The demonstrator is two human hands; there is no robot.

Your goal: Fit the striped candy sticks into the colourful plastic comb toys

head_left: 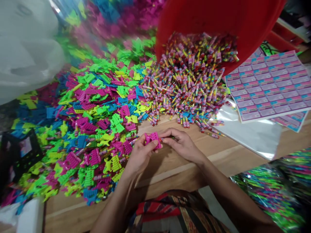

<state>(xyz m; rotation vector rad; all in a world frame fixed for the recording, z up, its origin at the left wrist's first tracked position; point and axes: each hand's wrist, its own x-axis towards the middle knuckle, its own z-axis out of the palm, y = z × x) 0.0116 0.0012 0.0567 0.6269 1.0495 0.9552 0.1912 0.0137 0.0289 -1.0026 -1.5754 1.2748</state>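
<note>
1. Left hand (140,156): closed. The thumb and fingers grip a bright magenta, ridged, moulded plastic piece (152,139), the thumb pressed on its face.
2. Magenta piece: located between the two hands, in front of the person's body, just above the bare part of the light-brown, wood-grained table (175,170).
3. Right hand (182,144): closed. Thumb and forefinger pinch a small red-ended item (161,139) at the right edge of the magenta piece. The fingers cover most of this item; I cannot tell its full shape, nor whether it enters the piece.
4. Left side of table: a broad pile of moulded plastic pieces in green, yellow, blue and magenta (97,106) spreads up to the left forearm. Several small printed tubes lie among them.
5. Beyond the hands: a heap of small pink-and-yellow printed tubes with red ends (184,84) spills from a large red plastic tub (206,16) tilted on its side. The heap meets the plastic pile along its left edge.
6. Right side of table: printed label sheets in pink, blue and purple (269,84) partly overlie glossy clear plastic film (250,132).
7. Lower right: a multicoloured, shiny, film-wrapped mass (263,191) sits beside the table edge.
8. Far left: a black openwork plastic crate (36,153) stands against the pile.
</note>
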